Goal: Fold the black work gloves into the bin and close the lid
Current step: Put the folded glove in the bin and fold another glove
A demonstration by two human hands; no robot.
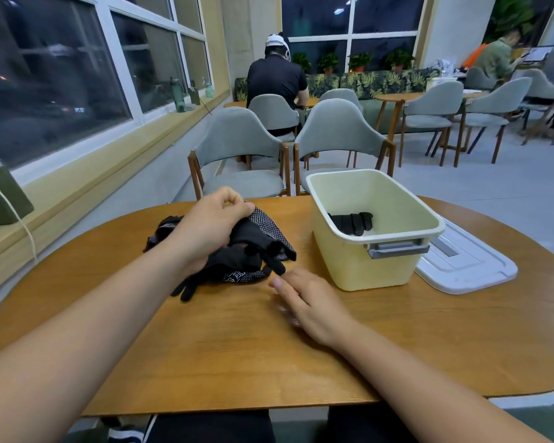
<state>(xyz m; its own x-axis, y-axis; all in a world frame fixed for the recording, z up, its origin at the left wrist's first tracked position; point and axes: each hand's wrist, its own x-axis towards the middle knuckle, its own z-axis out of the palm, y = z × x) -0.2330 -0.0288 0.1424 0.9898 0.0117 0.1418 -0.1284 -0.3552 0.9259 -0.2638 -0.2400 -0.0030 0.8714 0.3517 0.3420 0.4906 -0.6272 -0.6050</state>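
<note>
Black work gloves [253,251] sit heaped at frame centre on the table [237,346], just left of the bin [381,270]. 1 folded glove [352,222] is inside; the lid [467,266] lies off at right. Left hand [211,225] arches over the heap, fingertips pinching a dotted fabric edge. Right hand [307,302] rests low beside the heap, fingers loose, gripping nothing. I judge it best to separate 1 glove, flatten it, then fold fingers to cuff.

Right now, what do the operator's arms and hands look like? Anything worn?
Left hand and right hand are bare: no gloves, rings or watch visible. Left forearm and right forearm are bare to the frame edge, with no sleeves in view. The right hand is partly motion-blurred, so fine detail there can't be told.
</note>
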